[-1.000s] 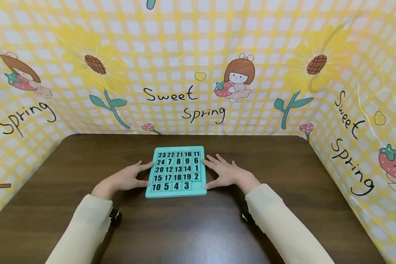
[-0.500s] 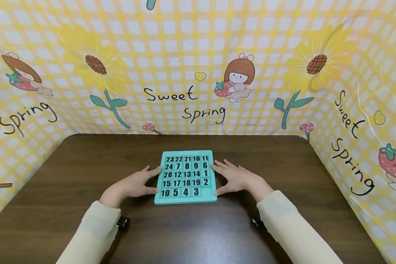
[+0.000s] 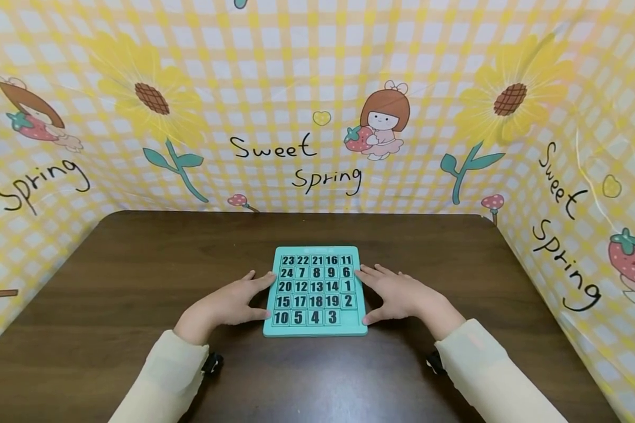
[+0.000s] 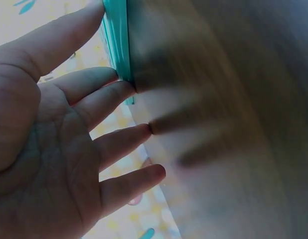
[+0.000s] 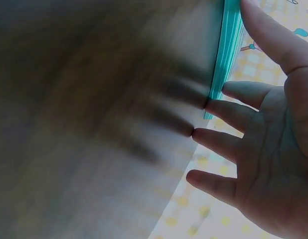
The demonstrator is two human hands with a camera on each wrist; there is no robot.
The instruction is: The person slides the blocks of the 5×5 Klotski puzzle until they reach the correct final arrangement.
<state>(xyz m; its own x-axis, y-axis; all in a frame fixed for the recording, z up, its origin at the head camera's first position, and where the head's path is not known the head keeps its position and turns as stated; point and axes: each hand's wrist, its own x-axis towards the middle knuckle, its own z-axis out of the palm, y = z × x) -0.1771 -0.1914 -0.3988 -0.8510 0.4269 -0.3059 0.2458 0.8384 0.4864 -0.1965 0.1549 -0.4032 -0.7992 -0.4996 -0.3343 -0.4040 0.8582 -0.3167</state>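
Note:
A turquoise number slide puzzle (image 3: 315,286) lies flat on the table, its tiles marked with black numbers and one open slot at the lower right corner. My left hand (image 3: 234,302) touches its left side with thumb and index fingertip, the fingers spread and fairly straight. On the opposite side my right hand (image 3: 402,296) does the same. In the left wrist view the puzzle's edge (image 4: 119,45) meets the thumb and nearest fingertips, while the other fingers stand apart from it. The right wrist view shows the frame's other edge (image 5: 226,50) beside the thumb and the nearest fingers.
Dark brown wood forms the tabletop (image 3: 153,258). Behind and on both sides hangs a yellow checked cloth (image 3: 275,76) printed with flowers and cartoon figures. Each wrist wears a black strap, such as the left strap (image 3: 212,363), below a cream sleeve (image 3: 169,376).
The puzzle has slid to the right and a little nearer to me, with both hands travelling along at its sides. Its tiles keep the same order.

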